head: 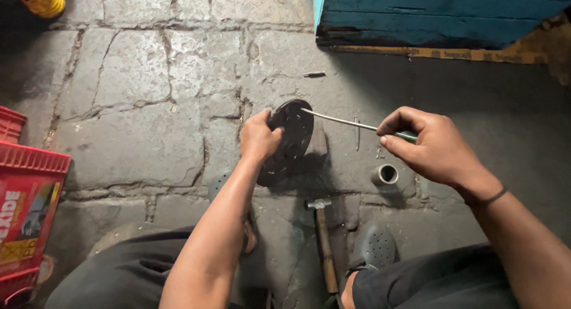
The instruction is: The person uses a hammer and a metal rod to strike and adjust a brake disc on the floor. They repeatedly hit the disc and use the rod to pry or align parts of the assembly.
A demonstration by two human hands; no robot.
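While left hand (259, 136) grips disc (290, 136), right hand (425, 143) pinches screwdriver (351, 124).

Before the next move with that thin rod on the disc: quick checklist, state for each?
1. Left hand grips the dark round metal disc, held on edge: ok.
2. Right hand holds the thin metal rod: ok.
3. Rod tip touches the disc's face: ok; seated in a hole: cannot tell.
4. Wooden-handled hammer lies between the knees, within reach: ok.
5. Small metal ring sleeve stands apart from the disc: ok.
6. Disc braced on the stone floor: cannot tell.
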